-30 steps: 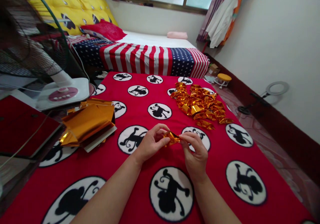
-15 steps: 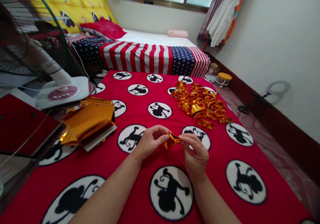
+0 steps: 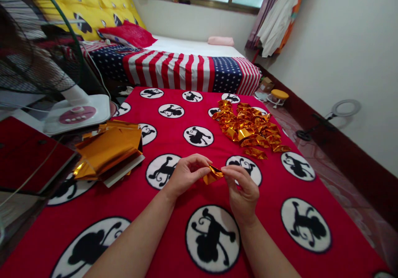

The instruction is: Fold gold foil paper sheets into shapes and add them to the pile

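Between my two hands is a small folded piece of gold foil paper (image 3: 212, 175), held just above the red cloth (image 3: 174, 236) with its monkey circles. My left hand (image 3: 190, 174) pinches its left end between thumb and fingers. At the other end, my right hand (image 3: 243, 187) grips the corner with thumb and forefinger. Beyond my right hand lies a heap of folded gold foil pieces (image 3: 248, 124), shiny and boat-shaped. To the left rests a stack of flat gold foil sheets (image 3: 108, 149), with white edges showing.
A fan (image 3: 77, 110) on a white base stands at the left, beside a dark red box or panel (image 3: 27, 153). Behind the cloth is a bed with a striped, starred cover (image 3: 174, 68). A yellow stool (image 3: 279, 94) and a ring light (image 3: 345, 108) stand right.
My hands stay almost in place, shifting very slightly left. The foil piece between them looks a little more spread out at its lower side. The heap and stack are unchanged.
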A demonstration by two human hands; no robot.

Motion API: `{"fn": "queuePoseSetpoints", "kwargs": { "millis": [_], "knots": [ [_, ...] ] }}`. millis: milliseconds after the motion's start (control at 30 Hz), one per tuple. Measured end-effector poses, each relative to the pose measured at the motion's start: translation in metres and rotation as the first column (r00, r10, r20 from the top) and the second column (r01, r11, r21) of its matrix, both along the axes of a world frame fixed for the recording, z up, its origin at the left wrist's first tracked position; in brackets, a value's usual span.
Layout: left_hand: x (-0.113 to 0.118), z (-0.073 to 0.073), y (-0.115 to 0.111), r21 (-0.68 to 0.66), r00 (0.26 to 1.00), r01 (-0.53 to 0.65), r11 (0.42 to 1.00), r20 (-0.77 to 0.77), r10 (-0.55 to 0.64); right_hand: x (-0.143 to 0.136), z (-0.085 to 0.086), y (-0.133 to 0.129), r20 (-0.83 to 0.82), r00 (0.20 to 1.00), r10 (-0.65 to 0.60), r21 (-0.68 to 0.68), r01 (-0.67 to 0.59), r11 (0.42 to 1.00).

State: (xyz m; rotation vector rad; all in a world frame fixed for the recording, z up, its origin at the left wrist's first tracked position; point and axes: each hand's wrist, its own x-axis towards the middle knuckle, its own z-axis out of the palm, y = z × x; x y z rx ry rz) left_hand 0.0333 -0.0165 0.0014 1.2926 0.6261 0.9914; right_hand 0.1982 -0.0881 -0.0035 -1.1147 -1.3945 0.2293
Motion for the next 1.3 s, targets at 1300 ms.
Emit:
{"fn": "queuePoseSetpoints", "kwargs": {
  "millis": [1300],
  "knots": [
    [-0.0038, 0.0016, -0.0025, 0.03, 0.996, 0.03, 0.999, -0.083, -0.027, -0.0012, 0.0001, 0.0, 0.026, 1.0, 0.012, -0.001, -0.012, 1.0]
  ]
}}
